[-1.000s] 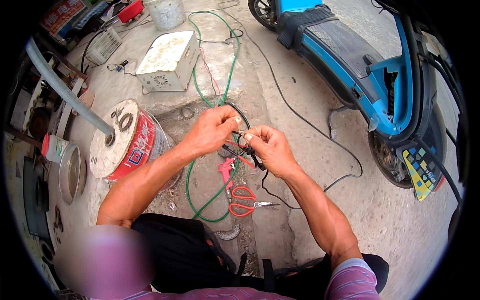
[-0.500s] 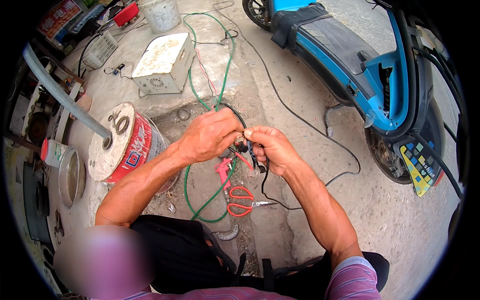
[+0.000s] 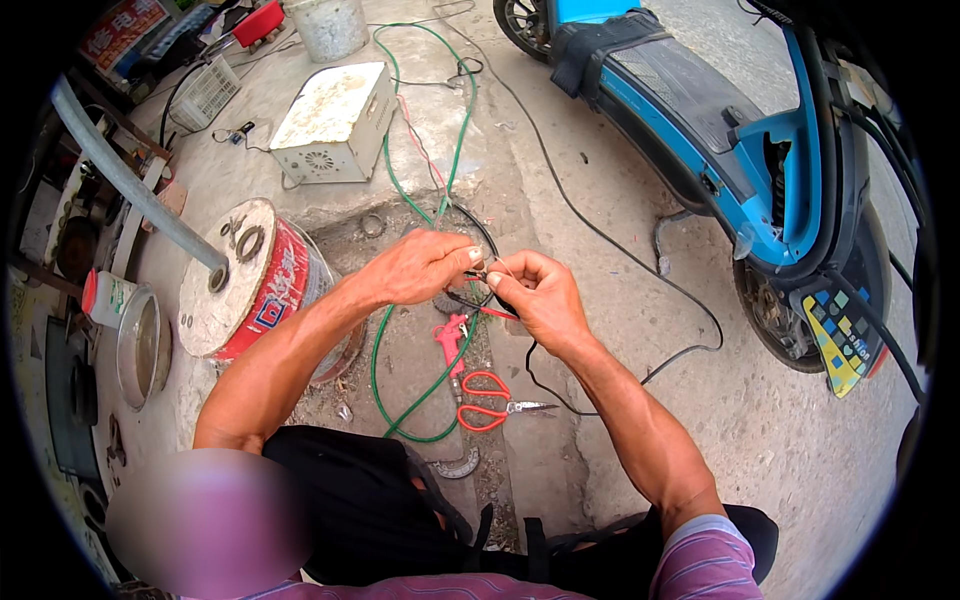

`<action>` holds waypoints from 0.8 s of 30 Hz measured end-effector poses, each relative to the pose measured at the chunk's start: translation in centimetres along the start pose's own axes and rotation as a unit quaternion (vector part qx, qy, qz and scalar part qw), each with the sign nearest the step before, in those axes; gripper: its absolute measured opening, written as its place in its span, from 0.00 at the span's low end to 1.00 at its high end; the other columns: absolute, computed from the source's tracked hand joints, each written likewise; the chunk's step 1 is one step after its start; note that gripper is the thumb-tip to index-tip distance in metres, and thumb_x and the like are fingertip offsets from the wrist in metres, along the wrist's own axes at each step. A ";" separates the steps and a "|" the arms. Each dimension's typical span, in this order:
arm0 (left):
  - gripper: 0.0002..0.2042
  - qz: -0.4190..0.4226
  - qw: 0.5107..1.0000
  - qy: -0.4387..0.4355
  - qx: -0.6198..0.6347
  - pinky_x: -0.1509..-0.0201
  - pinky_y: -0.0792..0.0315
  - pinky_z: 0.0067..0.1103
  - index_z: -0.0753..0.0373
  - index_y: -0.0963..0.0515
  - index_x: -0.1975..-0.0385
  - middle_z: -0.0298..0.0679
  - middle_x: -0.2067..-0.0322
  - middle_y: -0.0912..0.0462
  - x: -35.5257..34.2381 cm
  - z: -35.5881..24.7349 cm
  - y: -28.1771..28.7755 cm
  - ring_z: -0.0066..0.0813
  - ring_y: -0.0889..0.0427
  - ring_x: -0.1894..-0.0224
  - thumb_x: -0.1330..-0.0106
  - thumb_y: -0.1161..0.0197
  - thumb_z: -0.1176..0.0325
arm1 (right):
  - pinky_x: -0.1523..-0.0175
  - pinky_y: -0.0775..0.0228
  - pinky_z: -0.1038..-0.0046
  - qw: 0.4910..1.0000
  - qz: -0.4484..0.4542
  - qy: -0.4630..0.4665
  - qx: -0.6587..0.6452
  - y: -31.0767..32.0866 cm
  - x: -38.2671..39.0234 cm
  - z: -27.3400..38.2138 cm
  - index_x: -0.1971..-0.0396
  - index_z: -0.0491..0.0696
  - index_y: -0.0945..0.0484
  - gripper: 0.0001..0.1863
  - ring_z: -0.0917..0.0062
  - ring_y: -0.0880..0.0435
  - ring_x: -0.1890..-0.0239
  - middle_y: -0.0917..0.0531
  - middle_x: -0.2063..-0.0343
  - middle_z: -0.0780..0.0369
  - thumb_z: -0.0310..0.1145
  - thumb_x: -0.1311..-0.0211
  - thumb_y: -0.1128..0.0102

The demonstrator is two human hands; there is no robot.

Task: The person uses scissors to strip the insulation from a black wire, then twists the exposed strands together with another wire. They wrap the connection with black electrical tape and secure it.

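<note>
Head view: up close I see the left hand [image 3: 437, 267] and right hand [image 3: 543, 298], fingers [image 3: 527, 263] pinched on thin wires [image 3: 482, 276] between them, then, on the ground [image 3: 640, 480] below, red-handled scissors [image 3: 511, 407] and a pink gun-shaped tool [image 3: 452, 340], with a pale vented box [image 3: 332, 120] farther off.

I'm looking down on a pale grey, dusty concrete floor [image 3: 800, 470], rougher and littered along the sunken strip at centre, under soft, even daylight. A blue-and-black scooter [image 3: 690, 120] stands on the right. On my left, a grey metal pole [image 3: 130, 182] rises from a round red-and-white drum [image 3: 262, 275]; beyond sit a pale slatted plastic crate [image 3: 207, 93], a whitish bucket [image 3: 330, 30] and a red lettered sign [image 3: 122, 30].
</note>
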State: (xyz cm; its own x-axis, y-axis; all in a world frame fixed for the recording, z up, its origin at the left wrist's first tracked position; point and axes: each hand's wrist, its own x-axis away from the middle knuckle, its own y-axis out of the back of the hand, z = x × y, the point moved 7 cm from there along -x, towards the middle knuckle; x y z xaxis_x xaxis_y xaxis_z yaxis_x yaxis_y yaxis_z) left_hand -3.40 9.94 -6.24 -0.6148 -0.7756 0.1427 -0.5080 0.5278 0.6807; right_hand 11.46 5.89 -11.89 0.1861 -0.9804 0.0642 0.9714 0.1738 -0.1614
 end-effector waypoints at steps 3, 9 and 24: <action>0.23 0.044 0.997 0.069 -0.001 0.62 0.26 0.31 0.68 0.20 0.59 0.43 0.75 0.16 -0.3 0.7 -0.4 0.32 0.19 0.70 0.24 0.55 0.52 | 0.66 0.29 0.81 1.000 -0.014 0.003 0.015 -0.1 0.5 -0.5 0.62 0.41 0.18 0.09 0.89 0.21 0.70 0.15 0.70 0.66 0.30 0.36 0.34; 0.23 0.024 0.999 0.021 0.045 0.61 0.26 0.30 0.69 0.20 0.55 0.41 0.70 0.16 -1.0 3.4 -1.3 0.31 0.19 0.68 0.24 0.52 0.52 | 0.65 0.28 0.82 1.000 -0.004 0.005 -0.016 -1.2 1.2 -0.5 0.60 0.40 0.18 0.08 0.89 0.20 0.69 0.14 0.69 0.66 0.29 0.35 0.36; 0.10 -0.034 0.854 0.265 0.446 0.62 0.20 0.22 0.60 0.24 0.59 0.35 0.65 0.17 0.5 6.5 -4.9 0.24 0.15 0.65 0.30 0.36 0.61 | 0.70 0.34 0.83 0.989 -0.125 -0.013 -0.082 1.7 0.1 -0.9 0.58 0.41 0.18 0.10 0.90 0.26 0.74 0.18 0.71 0.68 0.30 0.33 0.37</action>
State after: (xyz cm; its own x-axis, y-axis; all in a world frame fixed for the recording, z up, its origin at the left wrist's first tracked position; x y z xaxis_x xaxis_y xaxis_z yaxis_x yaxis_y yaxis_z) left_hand -5.15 9.22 -14.12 -0.3257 -0.7383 0.5907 -0.9347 0.3456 -0.0834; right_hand 12.99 6.04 -13.05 -0.0511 -0.9877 0.1476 0.9513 -0.0931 -0.2939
